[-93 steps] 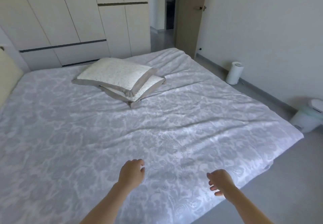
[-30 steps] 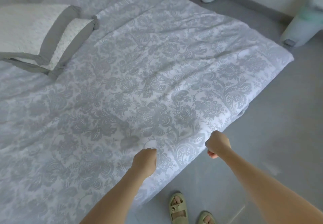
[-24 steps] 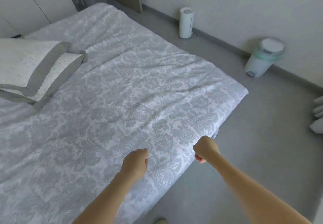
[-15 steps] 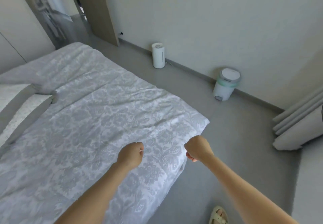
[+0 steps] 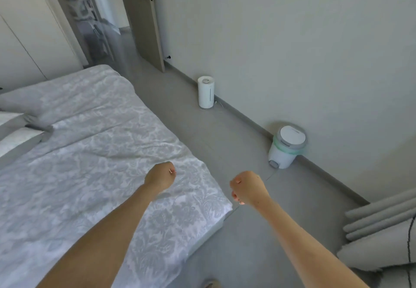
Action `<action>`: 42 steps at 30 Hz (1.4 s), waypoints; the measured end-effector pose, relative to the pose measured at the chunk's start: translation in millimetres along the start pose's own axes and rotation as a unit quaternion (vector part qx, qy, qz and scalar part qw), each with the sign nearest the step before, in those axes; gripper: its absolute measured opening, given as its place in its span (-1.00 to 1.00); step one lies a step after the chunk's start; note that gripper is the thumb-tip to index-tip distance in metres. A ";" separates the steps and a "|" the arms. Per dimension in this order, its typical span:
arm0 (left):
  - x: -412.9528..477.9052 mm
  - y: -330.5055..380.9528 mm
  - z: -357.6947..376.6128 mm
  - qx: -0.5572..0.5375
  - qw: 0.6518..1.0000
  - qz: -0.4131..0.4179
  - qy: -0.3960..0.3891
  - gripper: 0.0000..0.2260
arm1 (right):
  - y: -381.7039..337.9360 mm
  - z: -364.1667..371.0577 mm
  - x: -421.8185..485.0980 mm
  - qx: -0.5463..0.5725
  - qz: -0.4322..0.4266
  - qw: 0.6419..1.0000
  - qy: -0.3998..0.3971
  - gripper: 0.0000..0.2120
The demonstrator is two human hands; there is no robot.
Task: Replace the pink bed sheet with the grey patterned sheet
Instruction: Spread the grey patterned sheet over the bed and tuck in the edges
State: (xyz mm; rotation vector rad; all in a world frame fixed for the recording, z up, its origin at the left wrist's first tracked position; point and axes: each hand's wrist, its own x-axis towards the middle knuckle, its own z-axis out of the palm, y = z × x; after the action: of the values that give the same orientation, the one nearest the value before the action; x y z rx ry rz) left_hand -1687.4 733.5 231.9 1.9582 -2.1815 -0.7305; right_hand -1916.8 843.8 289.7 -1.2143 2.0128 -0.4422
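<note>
Compared with a moment back, the pillows (image 5: 15,134) are sliding almost out at the left edge and more of the door (image 5: 146,17) is coming into sight, while both fists are staying bunched as they were.

By the wall (image 5: 292,40) the bin (image 5: 281,159) is standing with its lid (image 5: 292,138) down and a greenish liner (image 5: 278,144) peeking round the rim; whatever is inside is hiding under that lid. Further along, a white cylinder (image 5: 206,92) is standing capped too, contents unseen.

The sheet (image 5: 90,175), grey and patterned, is lying spread over the bed (image 5: 202,238), wrinkling across the middle. Its wall-side edge is running from the door end down to the near corner, which is pointing out over the floor (image 5: 225,141). With its left and bottom cut off, I cannot tell which span is the longer.

The left hand (image 5: 160,176) is hovering over the sheet near that corner, fingers curled tight with nothing showing in them. The right hand (image 5: 247,188) is hanging over the floor just beside the corner, clenched likewise and carrying nothing.

Only the pillows' grey-bordered ends are showing. A curtain (image 5: 382,231) is bunching at the lower right, partly out of frame, and a sandal (image 5: 211,284) tip is poking in at the bottom, too blurred to make out.
</note>
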 end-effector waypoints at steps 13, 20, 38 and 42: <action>206.7 36.2 41.9 -0.195 0.942 -0.261 0.078 -0.81 | -62.5 -109.5 248.5 -0.067 -0.108 0.981 -0.147 -0.75; 299.8 55.9 9.2 -0.216 0.903 -0.355 0.106 -0.80 | -126.7 -152.5 390.9 -0.053 -0.159 0.968 -0.185 -0.80; 536.3 70.6 -86.8 -0.356 0.703 -0.529 0.314 -0.87 | -386.2 -108.6 718.6 -0.169 -0.347 0.847 -0.365 -0.80; 579.6 44.1 -113.1 -0.364 0.680 -0.538 0.340 -0.89 | -437.8 -80.2 762.5 -0.186 -0.369 0.829 -0.376 -0.79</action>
State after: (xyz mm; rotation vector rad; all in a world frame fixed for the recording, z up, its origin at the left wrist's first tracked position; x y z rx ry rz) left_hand -1772.3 147.5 219.0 2.2536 -0.0863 -0.6067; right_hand -1924.8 -39.0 299.7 -2.0145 0.9142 0.1138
